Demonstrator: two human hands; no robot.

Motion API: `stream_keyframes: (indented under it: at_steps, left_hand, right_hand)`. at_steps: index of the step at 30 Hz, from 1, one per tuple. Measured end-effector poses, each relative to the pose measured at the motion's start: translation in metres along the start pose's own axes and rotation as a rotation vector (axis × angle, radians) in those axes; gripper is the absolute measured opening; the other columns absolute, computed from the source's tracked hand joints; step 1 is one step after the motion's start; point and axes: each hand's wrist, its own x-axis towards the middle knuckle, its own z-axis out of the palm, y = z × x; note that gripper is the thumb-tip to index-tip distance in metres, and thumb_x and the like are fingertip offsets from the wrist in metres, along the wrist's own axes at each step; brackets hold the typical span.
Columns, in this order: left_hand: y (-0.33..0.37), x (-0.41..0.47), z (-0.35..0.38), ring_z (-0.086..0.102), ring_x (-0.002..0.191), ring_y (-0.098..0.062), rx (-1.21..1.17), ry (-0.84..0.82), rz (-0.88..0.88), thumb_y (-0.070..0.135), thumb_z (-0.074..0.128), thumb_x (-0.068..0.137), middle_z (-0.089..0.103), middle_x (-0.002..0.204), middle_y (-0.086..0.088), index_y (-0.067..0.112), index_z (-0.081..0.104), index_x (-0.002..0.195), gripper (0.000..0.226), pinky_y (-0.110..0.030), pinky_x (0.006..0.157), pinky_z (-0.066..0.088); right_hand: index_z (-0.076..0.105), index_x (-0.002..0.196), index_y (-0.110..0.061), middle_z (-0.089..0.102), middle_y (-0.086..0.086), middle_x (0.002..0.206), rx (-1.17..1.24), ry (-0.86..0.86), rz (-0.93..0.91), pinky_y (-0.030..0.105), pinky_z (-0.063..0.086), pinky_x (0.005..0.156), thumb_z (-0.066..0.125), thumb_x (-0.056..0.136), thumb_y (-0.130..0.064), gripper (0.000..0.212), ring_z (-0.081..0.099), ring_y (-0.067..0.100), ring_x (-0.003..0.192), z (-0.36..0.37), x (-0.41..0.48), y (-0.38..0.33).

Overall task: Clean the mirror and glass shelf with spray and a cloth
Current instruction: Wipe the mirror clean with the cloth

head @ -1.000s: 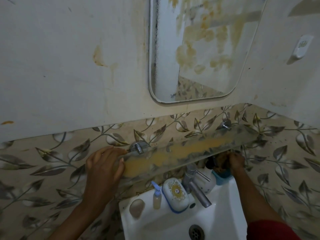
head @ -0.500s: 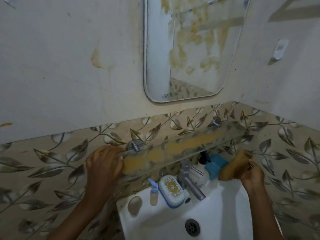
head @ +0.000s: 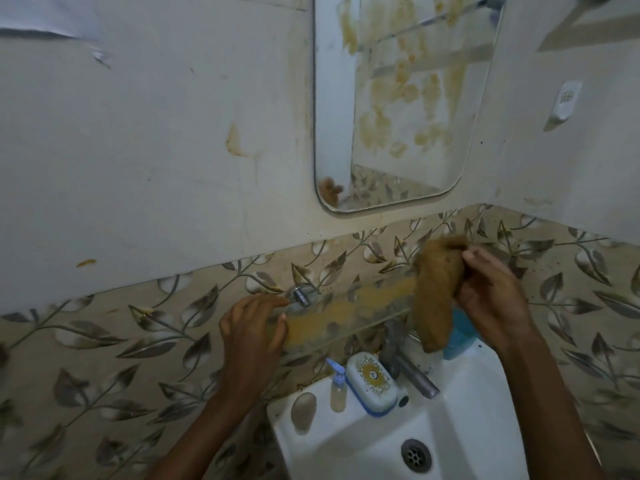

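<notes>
**Cloth raised to right end of shelf; wiping not yet begun**

The glass shelf (head: 346, 315) crosses the centre of the frame, its long axis rising from lower left to upper right. A yellow soiled band covers most of its top.

The left hand (head: 252, 327) sits at the shelf's left end, just beside the metal bracket (head: 300, 295). Its fingers are spread and fairly straight and grasp nothing; they appear to rest against the shelf edge.

The right hand (head: 491, 292) grips the brown cloth (head: 436, 292), which hangs bunched in front of the shelf's right end. The soiled band therefore lies left of and slightly below the cloth. In my judgement the right hand is the nearer for a leftward wipe along that axis.

The mirror (head: 398, 98), upper centre, is stained.

Half a second ago the cloth was lower, at the right of the sink (head: 467, 420) and below shelf level; it has since come up. The left hand has not shifted.
</notes>
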Motion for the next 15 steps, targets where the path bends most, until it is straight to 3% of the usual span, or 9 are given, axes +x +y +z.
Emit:
stream_keyframes:
  at_steps: [3,6,8,11,15]
  left_hand:
    - [0.023,0.004,-0.014,0.055,0.107,-0.015,-0.291,0.043,-0.012,0.024,0.05,0.082,0.065,0.102,0.013,0.025,0.066,0.099,0.023,-0.045,0.094,0.041]
    - [0.055,0.015,-0.031,0.059,0.105,0.0,-0.684,-0.127,-0.06,0.037,0.058,0.082,0.067,0.105,0.019,0.034,0.06,0.109,0.028,-0.028,0.088,0.051]
    - [0.068,0.023,-0.038,0.06,0.104,0.0,-0.737,-0.235,-0.056,0.04,0.067,0.079,0.067,0.107,0.018,0.036,0.06,0.111,0.033,-0.022,0.084,0.052]
    - [0.075,0.036,-0.049,0.067,0.087,-0.006,-0.742,-0.142,-0.038,0.02,0.068,0.081,0.072,0.088,0.011,0.026,0.07,0.091,0.012,-0.017,0.072,0.054]
    - [0.08,0.057,-0.061,0.065,0.075,0.003,-0.714,-0.111,0.037,0.013,0.062,0.084,0.071,0.074,0.014,0.027,0.068,0.08,0.015,-0.007,0.063,0.048]
  right_hand:
    - [0.061,0.084,-0.015,0.063,0.002,0.084,-0.104,-0.187,0.047,0.025,0.053,0.068,0.052,0.082,-0.014,0.009,0.059,0.014,0.081,0.035,-0.004,0.009]
    - [0.065,0.077,-0.019,0.063,-0.003,0.079,-0.14,-0.35,0.065,0.024,0.047,0.069,0.055,0.078,-0.019,0.01,0.058,0.01,0.077,0.066,-0.008,0.016]
    - [0.065,0.075,-0.019,0.062,-0.002,0.077,-0.139,-0.421,0.06,0.025,0.045,0.067,0.054,0.08,-0.018,0.012,0.056,0.011,0.074,0.082,-0.009,0.016]
    - [0.063,0.078,-0.017,0.057,0.001,0.075,-0.216,-0.401,-0.004,0.029,0.041,0.063,0.056,0.078,-0.023,0.009,0.052,0.015,0.071,0.096,-0.008,0.011]
    - [0.066,0.079,-0.02,0.061,-0.007,0.068,-0.371,-0.369,-0.104,0.026,0.044,0.053,0.058,0.08,-0.026,0.01,0.055,0.009,0.064,0.099,-0.005,0.003]
